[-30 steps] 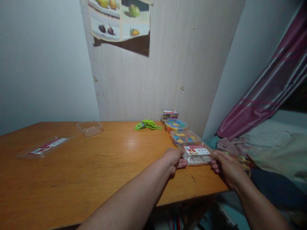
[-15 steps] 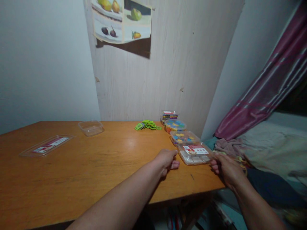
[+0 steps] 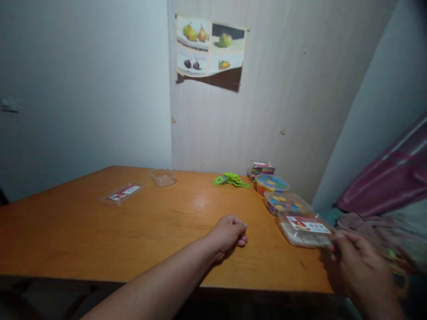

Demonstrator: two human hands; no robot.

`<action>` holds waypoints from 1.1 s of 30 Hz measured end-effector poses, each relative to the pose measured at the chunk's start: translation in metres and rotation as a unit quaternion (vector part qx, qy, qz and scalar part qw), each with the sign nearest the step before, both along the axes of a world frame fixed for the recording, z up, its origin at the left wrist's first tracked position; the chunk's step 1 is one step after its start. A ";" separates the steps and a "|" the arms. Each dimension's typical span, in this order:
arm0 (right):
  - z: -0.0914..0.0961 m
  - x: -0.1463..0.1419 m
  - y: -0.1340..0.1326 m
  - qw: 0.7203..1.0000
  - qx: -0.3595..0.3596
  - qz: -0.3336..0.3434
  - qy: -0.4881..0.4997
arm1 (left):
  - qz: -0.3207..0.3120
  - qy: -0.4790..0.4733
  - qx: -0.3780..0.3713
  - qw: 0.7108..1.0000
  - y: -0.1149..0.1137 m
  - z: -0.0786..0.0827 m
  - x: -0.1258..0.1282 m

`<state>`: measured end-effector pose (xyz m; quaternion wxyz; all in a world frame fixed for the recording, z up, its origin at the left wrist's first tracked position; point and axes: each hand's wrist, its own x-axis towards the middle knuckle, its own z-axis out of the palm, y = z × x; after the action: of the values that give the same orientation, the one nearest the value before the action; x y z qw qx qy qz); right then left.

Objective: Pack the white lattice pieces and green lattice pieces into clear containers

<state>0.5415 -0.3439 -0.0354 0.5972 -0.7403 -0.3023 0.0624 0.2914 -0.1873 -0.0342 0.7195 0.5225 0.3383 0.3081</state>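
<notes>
A lidded clear plastic container (image 3: 302, 238) with a red-and-white label and whitish contents sits at the table's right side. My left hand (image 3: 230, 233) rests low over the table to its left, apart from it. Its fingers are curled in, with nothing visible in them. At the container's right corner is my right hand (image 3: 363, 262), blurred by motion, fingers bent; whether it still touches the corner I cannot tell. Behind stand a clear box of colourful pieces (image 3: 287, 203), a round tub (image 3: 271, 183) and a labelled box (image 3: 262, 171).
Bright green linked pieces (image 3: 231, 179) lie at the back of the wooden table (image 3: 160, 235). Toward the left are an open clear container (image 3: 163, 179) and a labelled clear lid (image 3: 124, 193). Crumpled cloth (image 3: 360, 226) lies beyond the table's right edge.
The view has swung left, so things appear farther right. My left hand has drawn away from the container's left side. My right hand has shifted slightly outward at its right corner.
</notes>
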 end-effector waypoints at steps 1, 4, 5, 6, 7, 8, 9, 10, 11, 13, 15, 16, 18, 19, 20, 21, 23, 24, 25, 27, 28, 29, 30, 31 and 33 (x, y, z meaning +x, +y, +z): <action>0.004 -0.012 0.004 0.999 -0.015 -0.003 -0.037 | 0.010 -0.007 0.011 1.000 0.001 0.000 -0.008; 0.007 -0.046 0.024 0.990 -0.046 0.041 -0.127 | 0.036 -0.016 0.043 0.998 0.007 0.001 -0.032; 0.005 -0.056 0.032 0.986 -0.052 0.071 -0.139 | 0.044 -0.014 0.054 0.997 0.010 0.000 -0.040; 0.003 -0.065 0.040 0.982 -0.058 0.100 -0.148 | 0.052 -0.010 0.067 0.996 0.015 0.000 -0.049; -0.001 -0.074 0.049 0.977 -0.062 0.131 -0.156 | 0.061 -0.005 0.080 0.995 0.020 -0.001 -0.057; -0.006 -0.082 0.057 0.971 -0.063 0.162 -0.162 | 0.071 -0.001 0.094 0.993 0.026 -0.002 -0.066; -0.010 -0.090 0.066 0.964 -0.064 0.196 -0.169 | 0.082 0.003 0.109 0.991 0.032 -0.003 -0.076; -0.014 -0.097 0.074 0.955 -0.066 0.228 -0.176 | 0.095 0.008 0.123 0.988 0.040 -0.005 -0.085; -0.018 -0.104 0.082 0.946 -0.071 0.258 -0.181 | 0.108 0.015 0.137 0.985 0.047 -0.006 -0.095; -0.023 -0.117 0.097 0.931 -0.082 0.303 -0.186 | 0.142 0.033 0.160 0.976 0.064 -0.009 -0.114; -0.026 -0.129 0.110 0.918 -0.090 0.332 -0.196 | 0.181 0.057 0.175 0.966 0.080 -0.010 -0.131; -0.027 -0.134 0.116 0.912 -0.094 0.342 -0.204 | 0.198 0.071 0.183 0.960 0.089 -0.009 -0.139; -0.027 -0.143 0.128 0.900 -0.106 0.360 -0.222 | 0.226 0.099 0.204 0.947 0.105 -0.007 -0.154; -0.027 -0.147 0.133 0.894 -0.113 0.367 -0.230 | 0.239 0.117 0.221 0.939 0.113 -0.006 -0.161; -0.026 -0.150 0.139 0.889 -0.119 0.372 -0.239 | 0.259 0.136 0.241 0.925 0.122 -0.004 -0.167; -0.026 -0.154 0.145 0.885 -0.123 0.375 -0.247 | 0.280 0.161 0.264 0.909 0.130 -0.002 -0.173; -0.024 -0.160 0.156 0.881 -0.122 0.373 -0.263 | 0.305 0.207 0.303 0.879 0.145 0.000 -0.184; -0.023 -0.163 0.162 0.881 -0.119 0.371 -0.270 | 0.315 0.221 0.316 0.867 0.151 0.000 -0.189; -0.022 -0.165 0.168 0.880 -0.116 0.368 -0.276 | 0.324 0.232 0.328 0.857 0.157 -0.001 -0.194; -0.020 -0.168 0.181 0.880 -0.113 0.363 -0.283 | 0.337 0.250 0.346 0.839 0.166 -0.005 -0.202; -0.020 -0.169 0.187 0.881 -0.114 0.361 -0.284 | 0.340 0.256 0.349 0.835 0.169 -0.008 -0.205; -0.020 -0.169 0.195 0.883 -0.115 0.356 -0.283 | 0.340 0.257 0.350 0.834 0.172 -0.011 -0.208; -0.020 -0.168 0.203 0.886 -0.113 0.349 -0.283 | 0.336 0.253 0.349 0.837 0.173 -0.013 -0.210; -0.020 -0.167 0.212 0.892 -0.107 0.336 -0.282 | 0.331 0.248 0.348 0.841 0.174 -0.015 -0.212; -0.021 -0.161 0.233 0.908 -0.090 0.299 -0.280 | 0.324 0.234 0.343 0.850 0.176 -0.017 -0.213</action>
<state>0.3800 -0.1113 -0.0564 0.3719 -0.6532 -0.6573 0.0547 0.0782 -0.0118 -0.0517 0.2538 0.6536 0.5193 0.4886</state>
